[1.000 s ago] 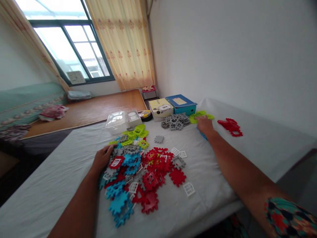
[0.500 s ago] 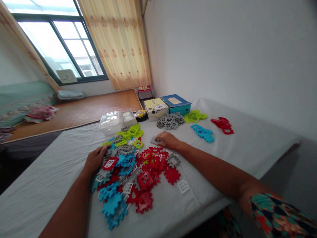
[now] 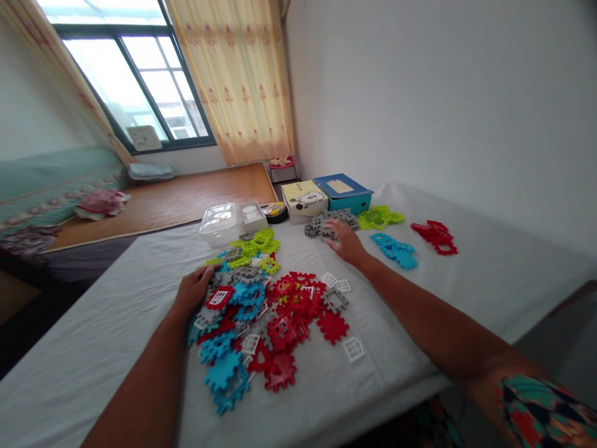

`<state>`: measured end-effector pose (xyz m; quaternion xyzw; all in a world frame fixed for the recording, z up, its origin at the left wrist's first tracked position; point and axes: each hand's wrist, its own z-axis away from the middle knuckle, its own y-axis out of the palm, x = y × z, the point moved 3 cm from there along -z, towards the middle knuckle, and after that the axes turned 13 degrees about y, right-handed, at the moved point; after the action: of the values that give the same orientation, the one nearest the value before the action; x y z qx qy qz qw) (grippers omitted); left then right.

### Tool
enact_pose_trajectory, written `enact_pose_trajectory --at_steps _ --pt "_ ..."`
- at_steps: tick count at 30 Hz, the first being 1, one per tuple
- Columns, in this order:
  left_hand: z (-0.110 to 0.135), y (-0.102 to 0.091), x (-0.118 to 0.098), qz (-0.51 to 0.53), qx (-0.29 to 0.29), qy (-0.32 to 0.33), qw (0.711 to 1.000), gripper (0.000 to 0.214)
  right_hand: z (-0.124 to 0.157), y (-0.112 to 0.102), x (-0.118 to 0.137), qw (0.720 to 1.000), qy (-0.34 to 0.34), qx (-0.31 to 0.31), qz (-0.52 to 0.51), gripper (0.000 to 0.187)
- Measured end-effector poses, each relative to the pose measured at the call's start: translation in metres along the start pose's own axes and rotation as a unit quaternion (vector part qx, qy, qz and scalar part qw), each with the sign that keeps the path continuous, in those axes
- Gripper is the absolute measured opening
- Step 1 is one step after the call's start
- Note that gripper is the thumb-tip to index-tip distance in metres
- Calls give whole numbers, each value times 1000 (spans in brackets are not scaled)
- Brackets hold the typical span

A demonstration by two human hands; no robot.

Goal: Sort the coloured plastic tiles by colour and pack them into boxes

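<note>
My right hand (image 3: 344, 241) is over the near edge of the pile of grey interlocking plastic pieces (image 3: 333, 223), fingers spread, with no piece visible in its grasp. At the left edge of a mixed heap of red, blue, grey and green pieces, my left hand (image 3: 194, 287) lies with fingers extended against the grey ones. Red pieces (image 3: 284, 333) fill the heap's right side, blue pieces (image 3: 224, 370) its near left, and green pieces (image 3: 255, 246) its far end. White window-shaped pieces (image 3: 354, 350) lie in and beside the heap.
Small piles of green (image 3: 380, 217), blue (image 3: 394, 250) and red pieces (image 3: 436, 236) lie to the right. Behind stand a clear plastic box (image 3: 220, 225), a white box (image 3: 253, 218), a black round container (image 3: 276, 213), a cartoon box (image 3: 304, 199) and a blue box (image 3: 344, 194).
My right hand has moved away from the mixed heap to the grey pile, and the grey piece at its fingers is no longer distinguishable. My left hand stays at the heap. The view has shifted slightly.
</note>
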<state>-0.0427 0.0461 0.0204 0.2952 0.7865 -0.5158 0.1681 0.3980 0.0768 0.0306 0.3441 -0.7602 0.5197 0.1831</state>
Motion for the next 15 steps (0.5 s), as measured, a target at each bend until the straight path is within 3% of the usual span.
enact_pose_trajectory --at_steps 4,7,11,15 --pt "0 1 1 -3 5 1 1000 50 31 29 44 977 -127 168 20 39" --pt "0 1 1 -3 5 2 1000 49 46 44 64 958 -164 230 48 40" --pt "0 1 -1 -7 6 -2 1000 49 50 48 67 958 -94 270 -4 47" --pt "0 0 -3 -8 4 3 1000 49 42 41 56 969 16 239 -61 43"
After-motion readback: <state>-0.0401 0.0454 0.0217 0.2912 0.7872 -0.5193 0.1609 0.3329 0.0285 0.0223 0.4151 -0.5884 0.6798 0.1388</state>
